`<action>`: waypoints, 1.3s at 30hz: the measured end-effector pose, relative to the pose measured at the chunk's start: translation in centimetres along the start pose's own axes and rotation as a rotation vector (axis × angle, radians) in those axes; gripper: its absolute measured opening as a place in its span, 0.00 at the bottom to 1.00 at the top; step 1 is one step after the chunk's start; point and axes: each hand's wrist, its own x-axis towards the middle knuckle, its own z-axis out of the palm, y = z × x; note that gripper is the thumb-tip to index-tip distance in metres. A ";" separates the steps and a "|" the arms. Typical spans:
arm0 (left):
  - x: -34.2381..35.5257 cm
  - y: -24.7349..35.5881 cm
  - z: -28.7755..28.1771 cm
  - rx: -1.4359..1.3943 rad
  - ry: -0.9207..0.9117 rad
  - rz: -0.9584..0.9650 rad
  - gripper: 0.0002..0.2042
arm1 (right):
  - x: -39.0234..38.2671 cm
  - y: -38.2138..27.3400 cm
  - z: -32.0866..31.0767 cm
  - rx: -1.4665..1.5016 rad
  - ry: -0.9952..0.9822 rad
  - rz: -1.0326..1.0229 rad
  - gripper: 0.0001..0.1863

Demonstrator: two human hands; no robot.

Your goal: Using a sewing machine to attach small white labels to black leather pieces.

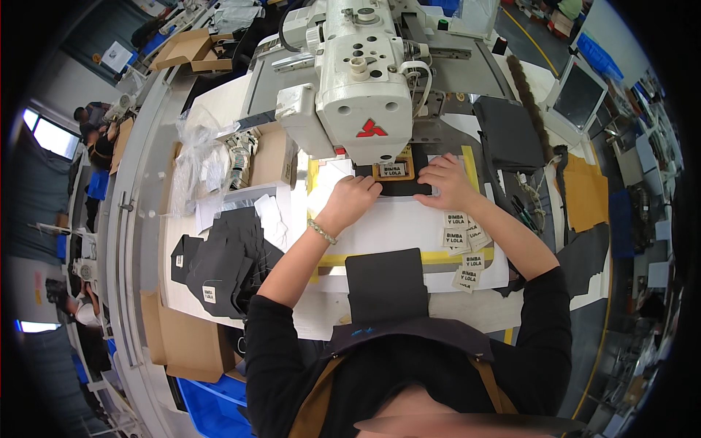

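Note:
Under the head of a white sewing machine (361, 95), a black fabric piece (401, 188) lies on a white sheet. A cream label (392, 170) with dark lettering sits on it, framed by a brass-coloured clamp (380, 176). My left hand (350, 204) grips the fabric's left edge, its fingers curled together. At the right edge my right hand (449, 186) holds the fabric with bent fingers and thumb. The machine's head hides the needle. Several loose cream labels (455, 239) are scattered beneath my right forearm.
Dark fabric pieces (226, 270) are heaped at left, near an open cardboard box (274, 157) with label bundles and clear plastic wrap (196, 160). Folded black fabric (507, 131), scissors (524, 212) and a monitor (577, 93) stand right. Another black piece (387, 281) lies at the front edge.

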 end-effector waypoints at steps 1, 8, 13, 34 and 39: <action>-0.1 0.1 0.4 -0.078 0.109 -0.046 0.03 | -0.1 0.0 0.0 0.000 -0.003 -0.002 0.14; 0.3 0.9 -0.1 -0.317 0.269 -0.205 0.07 | -0.1 0.0 0.6 -0.111 -0.033 -0.029 0.17; -0.2 0.4 0.4 -0.236 0.243 -0.128 0.07 | -0.3 0.3 0.4 -0.260 -0.096 -0.140 0.13; -0.7 2.5 -1.8 -0.081 0.101 0.168 0.06 | -2.3 -4.2 -3.7 -0.489 -0.133 -0.230 0.16; -2.1 7.2 -5.3 -0.310 0.018 0.049 0.09 | -4.1 -7.9 -6.4 -0.442 -0.141 -0.155 0.16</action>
